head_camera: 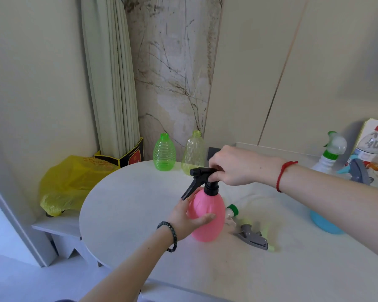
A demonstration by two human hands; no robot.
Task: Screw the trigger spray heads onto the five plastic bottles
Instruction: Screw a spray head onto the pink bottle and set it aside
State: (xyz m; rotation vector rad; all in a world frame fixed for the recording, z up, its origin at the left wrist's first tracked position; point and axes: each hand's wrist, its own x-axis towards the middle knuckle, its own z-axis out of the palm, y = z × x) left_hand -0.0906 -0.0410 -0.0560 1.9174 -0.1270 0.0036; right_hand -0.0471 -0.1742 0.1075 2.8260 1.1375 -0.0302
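Left hand (184,216) grasps pink bottle (207,223); right hand (231,165) grasps black sprayer (202,177); loose sprayers (252,236) beside.

A crumpled yellow plastic bag (63,184) sits on a low white ledge (52,225) left of the round white table (129,210). Behind it stands a black-and-yellow cardboard box (127,156), just under the pale green pleated curtain (111,79). A veined marble wall panel (172,73) (streaked brown) rises beside the curtain.
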